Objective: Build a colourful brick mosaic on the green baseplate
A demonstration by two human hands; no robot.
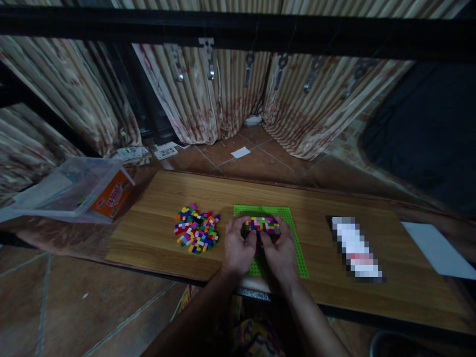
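Hands met at lower centre: the left hand (238,249) and right hand (280,252) both gripped a multicoloured block of small plastic bricks (262,224) on the flat green studded baseplate (288,216). Left of them lay a loose heap of coloured bricks (196,228); a clear plastic box (70,191) sat farther upper left.

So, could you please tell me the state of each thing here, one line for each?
Left hand: resting on the green plate, fingers touching the block build.
Right hand: on the green plate, fingers touching the block build.
Block build: assembled, standing on the green plate.
Green plate: lying flat on the wooden board.
Loose blocks: piled, unattached.
Plastic box: tipped, beside the wooden board.
Wooden board: lying flat.
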